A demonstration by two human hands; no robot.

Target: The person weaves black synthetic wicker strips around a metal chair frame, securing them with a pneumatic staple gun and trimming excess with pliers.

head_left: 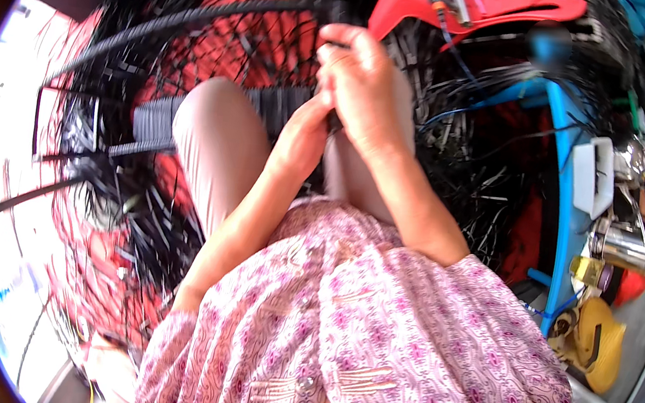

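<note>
My left hand (301,139) and my right hand (362,87) meet above my knees, at the frame of a black woven piece. The fingers of my left hand are pressed together near my right palm, and whatever lies between them is hidden. My right hand is curled, its fingertips beside a black upright (334,14); I cannot make out what it grips. A black wrapped bar (191,23) curves away to the left from there. Behind my left knee runs a band of tightly woven black strips (157,121). Loose black strips (487,173) lie tangled around my legs.
A red plastic stool (508,5) at the top carries a slim tool (435,3). To the right are a blue frame (558,174), a white plastic holder (593,177), a shiny metal vessel (625,243) and a yellow hat (601,344). Red ground shows under the strips.
</note>
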